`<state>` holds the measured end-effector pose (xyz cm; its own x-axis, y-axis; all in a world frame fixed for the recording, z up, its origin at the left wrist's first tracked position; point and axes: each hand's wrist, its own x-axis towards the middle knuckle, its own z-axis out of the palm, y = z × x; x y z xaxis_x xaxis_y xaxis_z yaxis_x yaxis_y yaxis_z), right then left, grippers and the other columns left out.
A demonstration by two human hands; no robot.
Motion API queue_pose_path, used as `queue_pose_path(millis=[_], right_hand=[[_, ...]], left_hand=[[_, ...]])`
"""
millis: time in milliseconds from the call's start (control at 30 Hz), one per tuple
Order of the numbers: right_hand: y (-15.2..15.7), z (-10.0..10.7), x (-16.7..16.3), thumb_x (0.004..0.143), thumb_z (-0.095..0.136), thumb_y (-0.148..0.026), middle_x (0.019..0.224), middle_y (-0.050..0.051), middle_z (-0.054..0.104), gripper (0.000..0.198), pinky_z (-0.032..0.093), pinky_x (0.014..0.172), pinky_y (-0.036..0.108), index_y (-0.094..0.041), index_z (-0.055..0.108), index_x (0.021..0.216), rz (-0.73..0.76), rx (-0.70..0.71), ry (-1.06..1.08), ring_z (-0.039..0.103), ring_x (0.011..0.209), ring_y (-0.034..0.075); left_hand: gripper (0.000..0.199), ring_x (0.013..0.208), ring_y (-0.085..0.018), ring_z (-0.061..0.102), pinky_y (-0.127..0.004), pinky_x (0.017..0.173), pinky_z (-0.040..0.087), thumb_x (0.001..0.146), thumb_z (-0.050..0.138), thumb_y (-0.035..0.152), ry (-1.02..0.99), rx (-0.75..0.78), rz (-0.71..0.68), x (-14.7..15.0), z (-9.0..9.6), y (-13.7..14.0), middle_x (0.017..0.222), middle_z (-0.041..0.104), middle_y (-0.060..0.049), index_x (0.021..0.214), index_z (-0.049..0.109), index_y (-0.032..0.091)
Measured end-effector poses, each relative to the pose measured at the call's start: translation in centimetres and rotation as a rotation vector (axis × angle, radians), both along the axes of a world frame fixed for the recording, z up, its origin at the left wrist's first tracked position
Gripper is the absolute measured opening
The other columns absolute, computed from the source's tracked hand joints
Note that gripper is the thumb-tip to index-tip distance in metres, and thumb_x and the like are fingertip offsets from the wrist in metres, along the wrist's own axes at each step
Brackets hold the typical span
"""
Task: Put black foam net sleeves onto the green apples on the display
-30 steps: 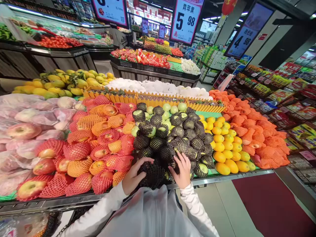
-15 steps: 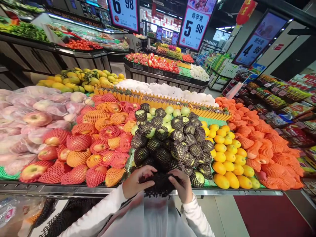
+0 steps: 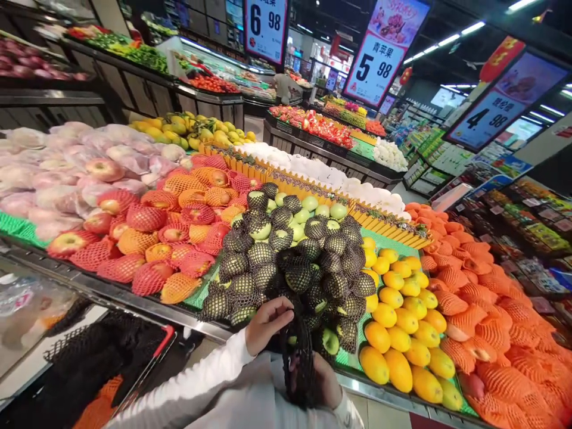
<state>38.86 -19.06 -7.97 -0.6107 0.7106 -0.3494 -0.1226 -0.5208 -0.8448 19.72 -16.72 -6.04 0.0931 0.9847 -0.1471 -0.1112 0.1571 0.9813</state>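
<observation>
Black foam net sleeve [image 3: 298, 357]: open mesh, dark, pulled long and narrow, hanging roughly upright between the two hands at the front edge of the tabletop [image 3: 134, 298]. No fruit visible inside it; whether anything sits in its lower end cannot be told.

Left hand [image 3: 267, 325]: grip closed on the upper end of the sleeve, fingers curled over the mesh, white sleeve [image 3: 196, 381] covering the arm. Right hand [image 3: 328, 381]: low in view, largely hidden behind the mesh, in contact with the sleeve's lower part; how far its grip is closed cannot be told.

Directly behind the hands: heap of green apples in black nets [image 3: 290, 262]. To its left, red apples in red and orange nets [image 3: 152, 238]. To its right, bare yellow-orange fruit [image 3: 402, 322], then fruit in orange nets [image 3: 491, 333]. Lower left: basket with red rim [image 3: 168, 333] holding loose black netting. Overhead: price sign reading 5.98 [image 3: 375, 68].

Against half a second ago: sleeve then bunched in a wide clump, held level between both hands at the tabletop edge; now drawn out lengthwise, left hand above, right hand below. View turned leftward, display running diagonally, basket more fully in sight.
</observation>
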Motion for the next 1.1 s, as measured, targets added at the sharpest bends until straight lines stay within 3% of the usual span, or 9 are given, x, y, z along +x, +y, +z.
queue_pose_path(millis=[67,167,233,400,533,633,767,933,1100], right_hand=[[0.6,-0.3,1.9,0.072,0.073,-0.051,0.07,0.007,0.069,0.033,0.05,0.063,0.032,-0.021,0.076,0.085,0.102,-0.037,0.035,0.063,0.065,0.02],[1.8,-0.3,4.4,0.066,0.081,-0.043,0.107,0.003,0.073,0.044,0.051,0.077,0.03,-0.033,0.073,0.108,0.033,-0.057,0.088,0.067,0.086,0.018],[2.6,0.1,5.3,0.069,0.079,-0.046,0.121,0.0,0.068,0.051,0.05,0.069,0.028,-0.042,0.067,0.119,-0.027,-0.074,0.089,0.065,0.075,0.014],[3.6,2.5,4.9,0.06,0.077,-0.063,0.113,0.009,0.07,0.066,0.043,0.05,0.031,-0.035,0.067,0.119,0.016,0.006,-0.01,0.052,0.051,0.014],[3.5,3.1,4.4,0.062,0.078,-0.056,0.103,0.01,0.072,0.062,0.048,0.057,0.035,-0.034,0.067,0.118,0.066,0.043,-0.055,0.059,0.061,0.019],[3.2,1.7,4.7,0.062,0.076,-0.055,0.099,0.011,0.072,0.066,0.049,0.059,0.037,-0.033,0.064,0.124,0.017,0.084,-0.033,0.061,0.064,0.022],[2.3,-0.9,4.8,0.066,0.071,-0.059,0.103,0.013,0.071,0.068,0.05,0.062,0.04,-0.034,0.061,0.128,-0.118,0.1,-0.016,0.063,0.069,0.025],[0.9,-2.8,3.2,0.066,0.068,-0.062,0.087,0.01,0.07,0.06,0.051,0.064,0.044,-0.035,0.067,0.119,-0.226,0.039,0.055,0.064,0.072,0.029],[-0.2,-3.5,-0.4,0.064,0.07,-0.059,0.096,0.007,0.07,0.062,0.05,0.068,0.04,-0.038,0.064,0.123,-0.382,0.056,0.038,0.063,0.076,0.027]], left_hand=[[0.048,0.061,-0.011,0.037,-0.024,0.057,0.028,0.083,0.055,0.064,0.071,0.035,0.009,1.9,-1.0,-0.2,0.064,0.039,0.004,0.084,0.055,0.016],[0.035,0.064,-0.012,0.044,-0.025,0.06,0.03,0.085,0.057,0.05,0.277,0.057,-0.134,3.3,-2.3,-0.4,0.065,0.05,0.002,0.081,0.06,0.015],[0.029,0.064,-0.012,0.048,-0.025,0.06,0.032,0.087,0.057,0.043,0.422,0.113,-0.161,2.4,-2.2,0.2,0.069,0.057,0.0,0.08,0.063,0.016],[0.031,0.083,-0.017,0.056,-0.031,0.08,0.044,0.096,0.047,0.041,0.872,0.337,0.31,-6.1,0.7,6.0,0.093,0.063,-0.006,0.09,0.063,0.015],[0.04,0.108,-0.028,0.049,-0.042,0.096,0.04,0.093,0.056,0.039,1.325,0.197,0.521,-12.4,1.4,12.0,0.117,0.055,-0.016,0.118,0.057,0.007],[0.041,0.119,-0.034,0.04,-0.046,0.1,0.038,0.088,0.062,0.037,1.521,0.127,0.44,-13.7,0.5,14.7,0.128,0.049,-0.02,0.117,0.057,0.007],[0.026,0.125,-0.036,0.036,-0.049,0.101,0.035,0.094,0.048,0.025,1.625,0.145,0.325,-12.9,-0.6,15.7,0.134,0.046,-0.021,0.11,0.061,0.01],[0.033,0.117,-0.031,0.047,-0.044,0.096,0.041,0.095,0.037,0.015,1.629,0.232,-0.007,-12.6,-1.0,15.6,0.122,0.056,-0.019,0.108,0.067,0.012],[0.031,0.106,-0.03,0.058,-0.04,0.087,0.046,0.086,0.044,0.008,1.6,0.243,-0.187,-13.4,-0.4,16.4,0.109,0.063,-0.017,0.095,0.073,0.013]])
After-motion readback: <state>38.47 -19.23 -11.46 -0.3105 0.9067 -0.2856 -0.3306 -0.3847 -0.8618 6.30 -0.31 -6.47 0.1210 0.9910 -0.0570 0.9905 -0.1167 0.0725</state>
